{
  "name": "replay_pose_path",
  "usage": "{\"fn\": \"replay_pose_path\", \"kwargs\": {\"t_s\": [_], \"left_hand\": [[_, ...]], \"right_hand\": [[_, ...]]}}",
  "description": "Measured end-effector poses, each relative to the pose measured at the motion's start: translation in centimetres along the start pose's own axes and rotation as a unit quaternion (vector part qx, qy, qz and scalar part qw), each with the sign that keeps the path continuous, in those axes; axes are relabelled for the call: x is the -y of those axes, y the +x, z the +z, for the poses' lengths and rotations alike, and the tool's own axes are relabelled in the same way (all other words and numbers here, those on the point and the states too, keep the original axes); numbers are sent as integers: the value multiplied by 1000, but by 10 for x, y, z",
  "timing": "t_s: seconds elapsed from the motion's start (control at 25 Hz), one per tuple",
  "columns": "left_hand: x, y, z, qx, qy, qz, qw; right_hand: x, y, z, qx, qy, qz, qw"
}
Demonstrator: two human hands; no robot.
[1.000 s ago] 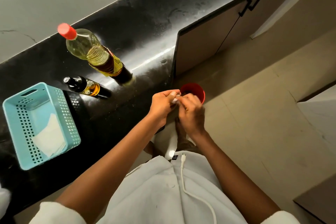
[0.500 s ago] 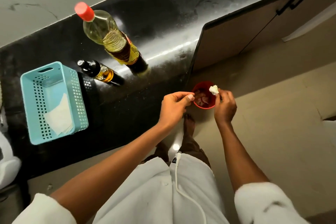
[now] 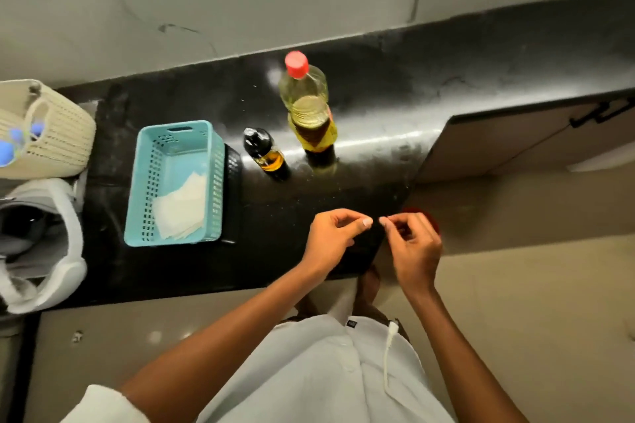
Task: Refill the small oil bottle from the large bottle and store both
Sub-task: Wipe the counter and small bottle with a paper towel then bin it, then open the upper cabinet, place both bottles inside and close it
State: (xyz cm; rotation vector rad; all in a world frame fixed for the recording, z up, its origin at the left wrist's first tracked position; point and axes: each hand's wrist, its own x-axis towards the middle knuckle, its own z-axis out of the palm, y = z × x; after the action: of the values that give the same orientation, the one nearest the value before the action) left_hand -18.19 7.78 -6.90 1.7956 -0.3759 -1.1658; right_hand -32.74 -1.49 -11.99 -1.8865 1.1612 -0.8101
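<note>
On the black stone countertop (image 3: 395, 106), the small dark-capped glass oil bottle (image 3: 266, 153) is standing upright, amber oil showing in its lower half, just beside the large clear plastic oil bottle with the red cap (image 3: 307, 103); whether they're touching, can't tell. Both caps are sitting on, neither bottle is being held. Left of them, the turquoise perforated plastic basket (image 3: 137, 189) is holding a folded white paper napkin (image 3: 178, 206), near the small bottle but apart from it. Nearer the counter edge, the left hand (image 3: 330, 237) is hovering loosely curled, fingers released, nothing visible in it. The right hand (image 3: 415, 244) is sitting close by with thumb and forefinger pinched, fingertips of both hands nearly meeting; whether it's pinching anything, can't tell. A red round container (image 3: 426, 215) is peeking out behind the right hand, below counter level. Judgement: pouring looks finished or not begun — can't confirm from the levels alone. Storing both bottles is definitely remaining; the basket looks like the likely spot.
</note>
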Motion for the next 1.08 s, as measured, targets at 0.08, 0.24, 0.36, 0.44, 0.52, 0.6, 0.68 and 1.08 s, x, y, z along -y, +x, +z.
{"fn": "replay_pose_path", "kwargs": {"t_s": [0.08, 0.24, 0.36, 0.44, 0.52, 0.6, 0.68, 1.08], "left_hand": [[-12, -3, -28, -35, -45, 10, 998], [-24, 3, -84, -141, -112, 36, 983], [-19, 19, -128, -276, -101, 42, 955], [-15, 39, -157, -314, -71, 38, 946], [-12, 56, -172, -291, -18, 37, 956], [-11, 72, -175, -261, 24, 41, 964], [-11, 80, -171, -258, 47, 40, 964], [-237, -57, -198, -135, -340, 346, 864]], "right_hand": [[39, 5, 17, 38, 1, -45, 998], [99, 30, 61, 102, 35, -86, 991], [121, 67, 85, 79, 67, -8, 995], [123, 96, 96, 82, 46, 54, 994], [125, 116, 104, 99, 9, 76, 992], [126, 126, 112, 128, 0, 86, 988], [131, 126, 117, 142, -6, 102, 985], [373, 104, 38, 69, 399, -87, 910]]}}
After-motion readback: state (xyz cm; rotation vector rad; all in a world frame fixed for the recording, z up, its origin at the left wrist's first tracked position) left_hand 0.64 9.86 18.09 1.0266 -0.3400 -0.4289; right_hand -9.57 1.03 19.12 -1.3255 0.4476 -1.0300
